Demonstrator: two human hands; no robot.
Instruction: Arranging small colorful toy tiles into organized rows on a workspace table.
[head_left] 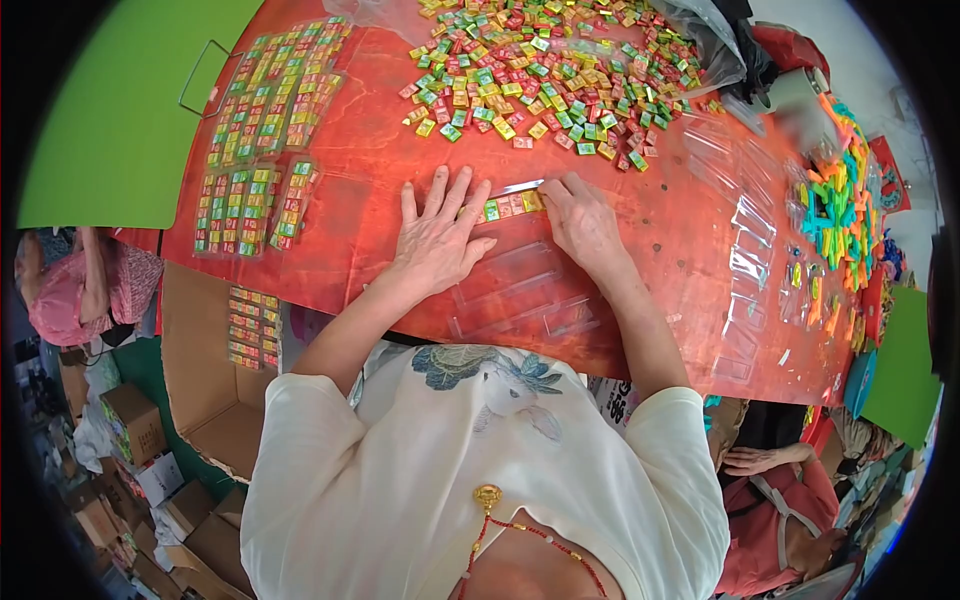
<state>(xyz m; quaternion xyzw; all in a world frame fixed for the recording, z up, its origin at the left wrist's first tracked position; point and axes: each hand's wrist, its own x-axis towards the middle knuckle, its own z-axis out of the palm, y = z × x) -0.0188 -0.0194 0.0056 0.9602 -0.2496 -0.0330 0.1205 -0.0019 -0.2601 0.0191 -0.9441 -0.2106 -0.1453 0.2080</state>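
Head view. The left hand (440, 240) lies open on the red table (370, 120), fingers spread, beside a row of small boxes (512, 207) between both hands. The right hand (582, 222) curls at the row's right end; its grip cannot be told. Beyond lies a pile of loose boxes (560, 85).

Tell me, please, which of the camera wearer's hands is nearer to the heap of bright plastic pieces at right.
The right hand. It is left of the heap, with clear trays between; the left hand is farther left, beyond the right hand.
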